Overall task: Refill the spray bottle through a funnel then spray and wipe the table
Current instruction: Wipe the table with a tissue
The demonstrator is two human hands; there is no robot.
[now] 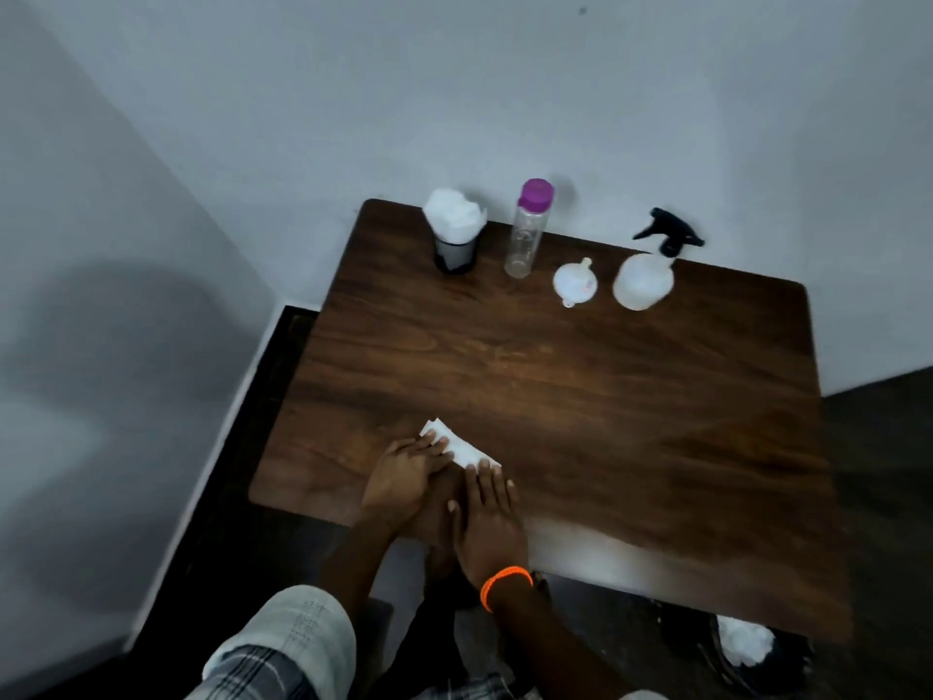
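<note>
Wiping now: both hands, left (pixel 404 474) and right (pixel 487 517), press flat, side by side, on the tissue (pixel 462 449) near the table's (pixel 631 396) front-left corner; next, probably sweep it across.

A dark cup (pixel 456 252) stuffed with white tissues (pixel 454 214) stands at the far left edge; below the near right corner, a bin (pixel 747 654) on the floor holds crumpled white paper (pixel 746 644)
</note>
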